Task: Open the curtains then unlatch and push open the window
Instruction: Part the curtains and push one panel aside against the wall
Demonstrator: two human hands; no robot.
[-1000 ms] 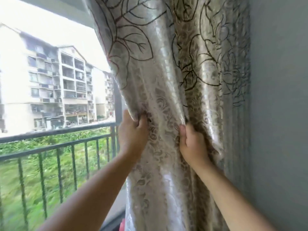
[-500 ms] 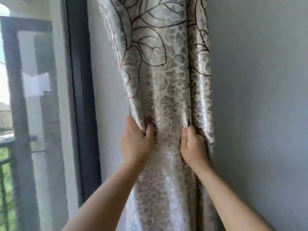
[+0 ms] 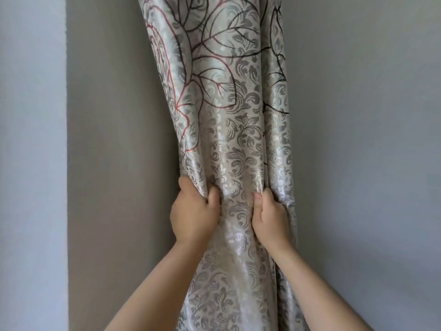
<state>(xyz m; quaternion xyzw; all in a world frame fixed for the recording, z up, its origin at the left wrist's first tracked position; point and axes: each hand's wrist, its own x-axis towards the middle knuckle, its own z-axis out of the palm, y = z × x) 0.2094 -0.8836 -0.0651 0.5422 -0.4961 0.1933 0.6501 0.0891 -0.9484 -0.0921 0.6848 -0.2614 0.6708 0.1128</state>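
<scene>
A shiny beige curtain [image 3: 233, 130] with grey scrollwork and red and black leaf outlines hangs bunched into a narrow column against the wall. My left hand [image 3: 193, 216] grips its left edge, fingers closed into the fabric. My right hand [image 3: 272, 218] grips a fold close to its right edge at the same height. Both forearms reach up from the bottom of the view. The window is out of view.
A grey wall [image 3: 370, 139] lies to the right of the curtain. To its left is a darker grey-brown wall strip [image 3: 112, 163], then a lighter bluish surface [image 3: 31, 163] beyond a vertical edge.
The curtain has been pulled further right and gathered tighter against the wall. The view has swung right, so the window, its dark frame and the railing have left the frame.
</scene>
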